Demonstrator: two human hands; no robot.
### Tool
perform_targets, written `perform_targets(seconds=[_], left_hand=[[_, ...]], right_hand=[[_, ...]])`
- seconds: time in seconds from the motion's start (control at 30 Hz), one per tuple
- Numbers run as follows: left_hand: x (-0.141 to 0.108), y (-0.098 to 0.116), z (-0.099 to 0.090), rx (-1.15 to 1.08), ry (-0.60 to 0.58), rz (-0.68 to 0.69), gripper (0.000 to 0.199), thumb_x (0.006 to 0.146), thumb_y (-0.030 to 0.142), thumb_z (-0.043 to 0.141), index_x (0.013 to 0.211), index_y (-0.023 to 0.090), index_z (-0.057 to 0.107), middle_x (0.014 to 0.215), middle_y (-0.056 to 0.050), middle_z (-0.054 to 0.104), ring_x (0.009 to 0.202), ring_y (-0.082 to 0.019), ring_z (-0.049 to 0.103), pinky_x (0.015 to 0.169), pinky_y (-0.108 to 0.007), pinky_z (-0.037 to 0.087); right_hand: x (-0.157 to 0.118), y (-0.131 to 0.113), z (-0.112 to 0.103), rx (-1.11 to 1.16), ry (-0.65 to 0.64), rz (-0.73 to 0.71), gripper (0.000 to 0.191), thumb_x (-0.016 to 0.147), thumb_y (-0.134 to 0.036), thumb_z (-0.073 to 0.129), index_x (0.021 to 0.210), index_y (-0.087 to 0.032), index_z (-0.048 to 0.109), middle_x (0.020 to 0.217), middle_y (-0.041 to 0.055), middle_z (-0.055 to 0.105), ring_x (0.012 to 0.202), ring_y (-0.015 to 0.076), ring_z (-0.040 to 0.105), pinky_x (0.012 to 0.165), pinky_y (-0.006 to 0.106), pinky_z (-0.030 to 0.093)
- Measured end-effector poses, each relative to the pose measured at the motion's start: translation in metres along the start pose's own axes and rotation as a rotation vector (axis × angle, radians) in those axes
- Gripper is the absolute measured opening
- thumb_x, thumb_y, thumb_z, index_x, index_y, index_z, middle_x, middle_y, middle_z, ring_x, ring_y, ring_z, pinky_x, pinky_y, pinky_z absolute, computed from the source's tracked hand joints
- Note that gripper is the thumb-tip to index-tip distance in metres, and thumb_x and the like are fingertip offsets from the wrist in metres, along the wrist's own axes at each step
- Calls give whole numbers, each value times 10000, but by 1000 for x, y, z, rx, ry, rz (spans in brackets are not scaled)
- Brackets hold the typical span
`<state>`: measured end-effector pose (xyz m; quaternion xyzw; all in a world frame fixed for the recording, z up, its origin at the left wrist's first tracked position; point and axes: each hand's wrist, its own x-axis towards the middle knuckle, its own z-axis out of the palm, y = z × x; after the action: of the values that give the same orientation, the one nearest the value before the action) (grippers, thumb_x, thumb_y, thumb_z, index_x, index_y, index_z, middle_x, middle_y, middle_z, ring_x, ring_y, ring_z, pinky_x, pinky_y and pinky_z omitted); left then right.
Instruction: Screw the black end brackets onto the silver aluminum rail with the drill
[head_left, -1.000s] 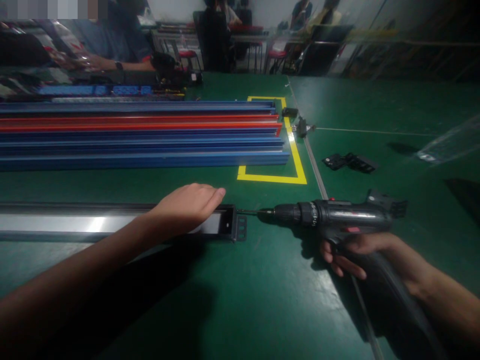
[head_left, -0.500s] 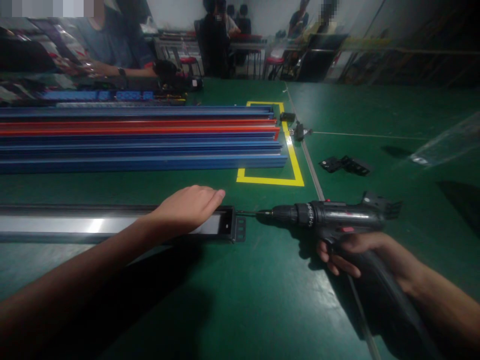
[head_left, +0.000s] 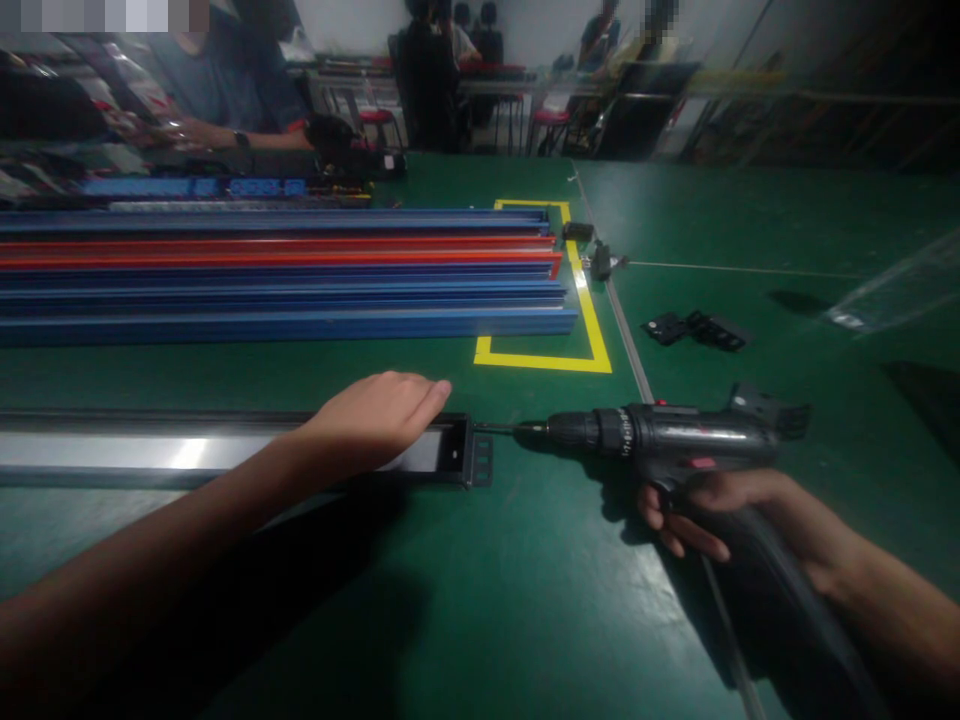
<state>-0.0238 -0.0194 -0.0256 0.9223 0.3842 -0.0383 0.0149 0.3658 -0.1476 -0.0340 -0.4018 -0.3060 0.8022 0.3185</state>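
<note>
My right hand [head_left: 697, 505] is wrapped around the grip of a black cordless drill [head_left: 675, 432]. The drill lies level and points left, its long thin bit [head_left: 499, 428] reaching the black end cap [head_left: 466, 450] of a long channel. That channel is a dark-edged profile [head_left: 180, 452] with a shiny silver inside, flat on the green tabletop. Across it near the capped end lies my left hand [head_left: 379, 415], fingers together and curled over the far edge, gripping it. A small slotted black tab [head_left: 484, 460] sticks out from the cap. The screw head, if any, is too small to make out.
Several blue profiles [head_left: 300, 328] and a red one [head_left: 300, 258] lie parallel behind, ending inside a yellow tape outline [head_left: 544, 362]. Small black brackets [head_left: 697, 328] lie to the right, near clear plastic [head_left: 892, 285]. A person [head_left: 232, 90] sits across the table.
The drill and my right hand have shifted very slightly to the right in the picture. My left hand stays on the channel.
</note>
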Motion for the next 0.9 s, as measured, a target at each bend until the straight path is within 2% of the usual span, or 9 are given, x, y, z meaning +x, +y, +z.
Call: perform_targets(seconds=[0.17, 0.33, 0.57, 0.8, 0.9], left_hand=[[0, 1, -1, 12, -11, 10, 465, 1087, 282, 244, 1177, 148, 680, 1093, -137, 751, 1009, -253, 692, 880, -387, 501], [-1, 0, -1, 54, -8, 69, 474, 1077, 256, 228, 1230, 125, 658, 1085, -169, 739, 1012, -282, 679, 878, -413, 491], [0, -2, 1, 3, -9, 60, 475, 1072, 268, 229, 1175, 126, 670, 1058, -167, 738, 995, -287, 674, 876, -424, 483], [1, 5, -7, -82, -28, -31, 483, 1077, 319, 238, 1076, 159, 694, 1047, -145, 751, 982, -264, 685, 873, -405, 488], [1, 5, -8, -95, -22, -52, 491, 1080, 334, 240, 1031, 163, 698, 1021, -139, 750, 925, -257, 683, 818, -394, 484]], right_hand=[[0, 1, -1, -7, 2, 5, 344, 788, -296, 642, 972, -61, 813, 654, 85, 717, 531, 139, 553, 731, 322, 560], [-1, 0, 2, -18, 19, 7, 335, 770, -324, 659, 959, -98, 817, 783, 104, 759, 530, 134, 536, 726, 334, 549], [-1, -2, 2, -33, 21, 35, 343, 772, -339, 657, 959, -105, 823, 615, 65, 674, 560, 173, 555, 747, 343, 533], [0, -2, 3, 25, -10, 39, 333, 786, -296, 656, 993, -85, 811, 880, 117, 752, 564, 132, 571, 760, 324, 544], [-1, -1, 1, 23, -7, 19, 319, 795, -284, 647, 988, -84, 806, 862, 114, 750, 546, 125, 556, 755, 329, 549]])
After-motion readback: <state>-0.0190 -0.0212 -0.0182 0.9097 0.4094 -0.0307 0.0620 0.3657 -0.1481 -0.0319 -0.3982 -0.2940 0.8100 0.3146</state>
